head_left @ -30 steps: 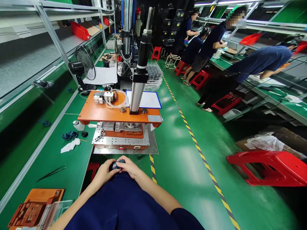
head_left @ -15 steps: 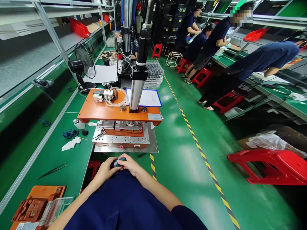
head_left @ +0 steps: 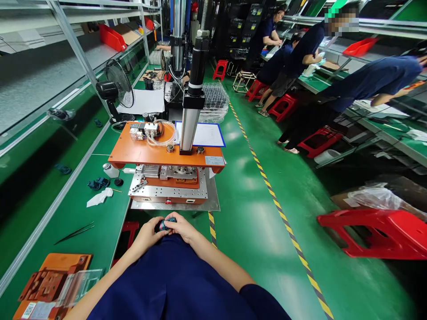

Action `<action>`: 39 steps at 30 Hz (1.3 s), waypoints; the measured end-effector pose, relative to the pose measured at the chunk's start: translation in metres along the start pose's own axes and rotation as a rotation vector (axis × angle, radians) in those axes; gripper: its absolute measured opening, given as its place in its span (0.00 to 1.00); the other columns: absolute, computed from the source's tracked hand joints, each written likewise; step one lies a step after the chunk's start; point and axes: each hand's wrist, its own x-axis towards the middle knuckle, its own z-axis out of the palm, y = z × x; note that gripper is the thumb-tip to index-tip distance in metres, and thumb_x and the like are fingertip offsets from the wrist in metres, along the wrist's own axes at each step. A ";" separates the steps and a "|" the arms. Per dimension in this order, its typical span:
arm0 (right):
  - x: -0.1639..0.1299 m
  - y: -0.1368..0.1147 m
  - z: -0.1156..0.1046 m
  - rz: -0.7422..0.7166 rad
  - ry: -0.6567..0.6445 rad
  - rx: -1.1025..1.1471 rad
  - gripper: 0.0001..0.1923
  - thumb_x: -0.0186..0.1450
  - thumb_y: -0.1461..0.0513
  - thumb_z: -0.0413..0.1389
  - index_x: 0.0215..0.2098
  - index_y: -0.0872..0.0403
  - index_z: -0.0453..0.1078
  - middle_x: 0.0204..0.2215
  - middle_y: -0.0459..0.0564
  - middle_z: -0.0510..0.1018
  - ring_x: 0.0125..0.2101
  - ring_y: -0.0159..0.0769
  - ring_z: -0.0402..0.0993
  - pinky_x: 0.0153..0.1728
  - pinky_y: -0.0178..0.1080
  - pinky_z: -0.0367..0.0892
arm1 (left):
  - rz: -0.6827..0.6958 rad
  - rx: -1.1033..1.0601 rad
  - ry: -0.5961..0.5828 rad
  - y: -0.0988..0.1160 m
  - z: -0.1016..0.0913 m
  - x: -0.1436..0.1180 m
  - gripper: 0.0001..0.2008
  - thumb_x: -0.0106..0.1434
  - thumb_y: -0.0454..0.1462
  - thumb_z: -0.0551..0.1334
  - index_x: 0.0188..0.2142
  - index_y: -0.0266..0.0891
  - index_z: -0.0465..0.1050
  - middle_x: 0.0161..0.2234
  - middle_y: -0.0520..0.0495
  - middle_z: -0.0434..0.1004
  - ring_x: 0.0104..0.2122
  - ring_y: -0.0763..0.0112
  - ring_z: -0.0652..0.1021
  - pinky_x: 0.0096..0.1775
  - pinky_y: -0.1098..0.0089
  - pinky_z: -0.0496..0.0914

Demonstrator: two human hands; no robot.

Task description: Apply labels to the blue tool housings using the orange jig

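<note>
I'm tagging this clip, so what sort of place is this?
Most likely a factory assembly line: an orange press fixture on a green workbench, red stools, and other people working at benches across the aisle.

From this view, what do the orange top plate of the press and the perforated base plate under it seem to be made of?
The orange top plate looks like matte resin or phenolic board: flat, uniform colour, no metallic glare. The base plate looks like brushed aluminium or steel: silver-grey, with rows of drilled holes. Neither can be told for certain.

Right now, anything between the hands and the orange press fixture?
In the head view: only the fixture's steel base plate edge and dark gap. Left hand and right hand pinch a small blue part over the lap.
</note>
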 end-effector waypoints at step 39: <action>0.001 -0.001 -0.017 -0.022 -0.060 -0.051 0.27 0.50 0.46 0.70 0.38 0.52 0.68 0.27 0.41 0.75 0.23 0.28 0.70 0.31 0.36 0.69 | -0.024 0.015 0.039 0.006 0.012 0.000 0.23 0.56 0.39 0.68 0.52 0.41 0.75 0.52 0.42 0.81 0.51 0.57 0.80 0.55 0.59 0.72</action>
